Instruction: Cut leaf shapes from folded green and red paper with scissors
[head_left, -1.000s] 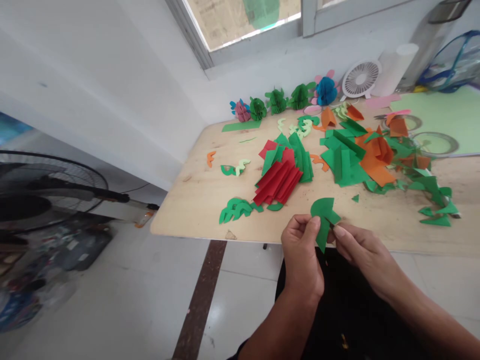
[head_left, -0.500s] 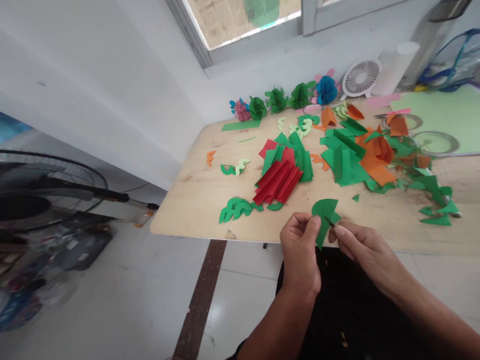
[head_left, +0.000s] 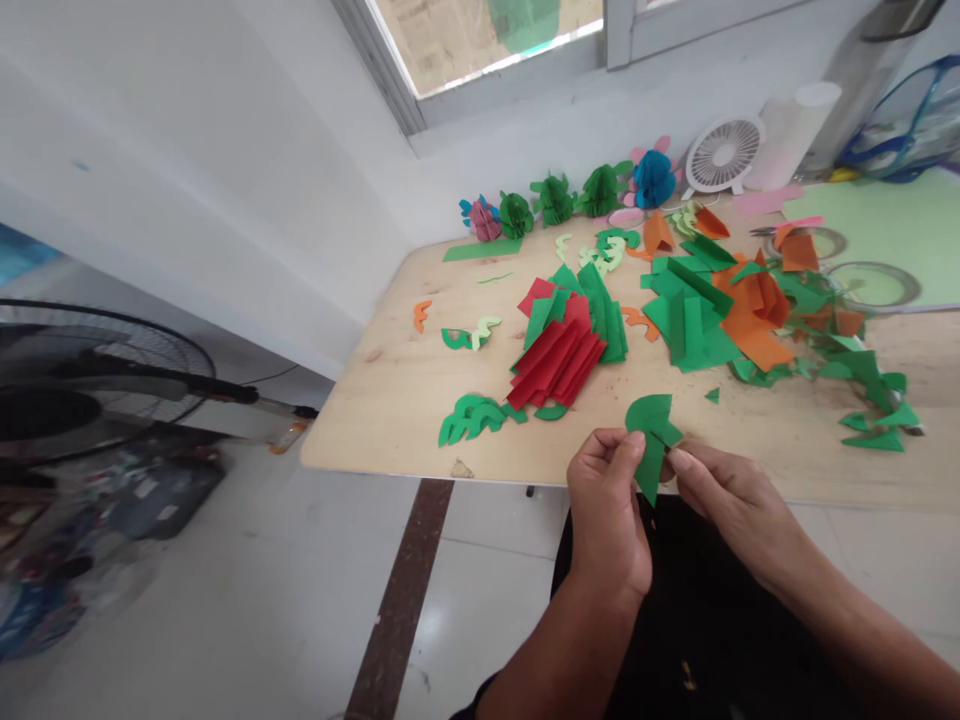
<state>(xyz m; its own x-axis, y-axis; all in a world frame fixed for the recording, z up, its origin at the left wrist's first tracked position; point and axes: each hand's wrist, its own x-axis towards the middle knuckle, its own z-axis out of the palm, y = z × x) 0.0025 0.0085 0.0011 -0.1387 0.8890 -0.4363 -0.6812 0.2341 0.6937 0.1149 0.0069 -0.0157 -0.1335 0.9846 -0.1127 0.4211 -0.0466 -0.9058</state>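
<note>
My left hand [head_left: 609, 490] pinches a green paper piece [head_left: 651, 440] between thumb and fingers, just over the table's front edge. The paper has a rounded top left, a notch on its right side and a pointed lower end. At that notch, my right hand [head_left: 720, 488] is closed on a small pair of scissors [head_left: 668, 450]; only a dark bit of them shows, and the fingers hide the rest. On the table beyond my left hand lie wavy green cutouts [head_left: 474, 418] and a stack of folded red paper [head_left: 559, 362].
Folded green sheets [head_left: 686, 320], orange paper [head_left: 754, 310] and green scraps [head_left: 870, 370] cover the table's right side. Along the wall stand paper honeycomb figures [head_left: 556, 200] and a small white fan [head_left: 724, 155]. Tape rolls [head_left: 874, 285] lie farther right. A large floor fan [head_left: 97, 390] stands left.
The green paper has turned slightly, its lower point shifting right and down. Both hands have moved a little to the right. The dark blade seen against the paper before now barely shows.
</note>
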